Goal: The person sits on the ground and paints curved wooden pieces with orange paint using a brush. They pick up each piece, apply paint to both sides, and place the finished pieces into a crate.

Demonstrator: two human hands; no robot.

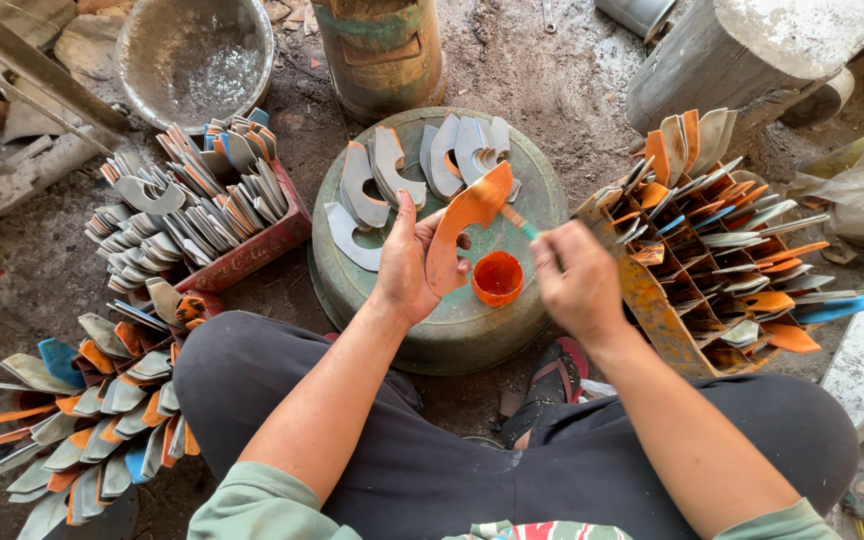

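While seated cross-legged on a dirt floor (552, 80), a person holds a curved, crescent-shaped metal blade coated in orange paint (460, 235) upright in the left hand (407, 262), fingers closed round its lower edge. The right hand (577, 280) is closed on a thin brush with a green handle (518, 222), its tip meeting the upper end of the blade. Both hands work over an upturned, dull green round metal basin (452, 330), which serves as a table. Just below the blade, between the hands, stands a small round cup of orange paint (498, 277).

On the far part of the basin lie several unpainted grey blades of the same curved shape (422, 165). To the person's left, a red crate packed with bare grey blades (202, 210) sits on the floor; nearer the left knee a fan of blades, some orange and some blue (92, 410), stands on edge. To the right, a paint-stained rack (712, 260) holds more painted blades on edge.

The paint cup looks the likeliest casualty: it stands open close to both wrists, and a careless sweep of blade or brush could tip it across the basin. Wet paint near the gripping fingers could also smear, and the blade's edge may nick the left palm if it slips.
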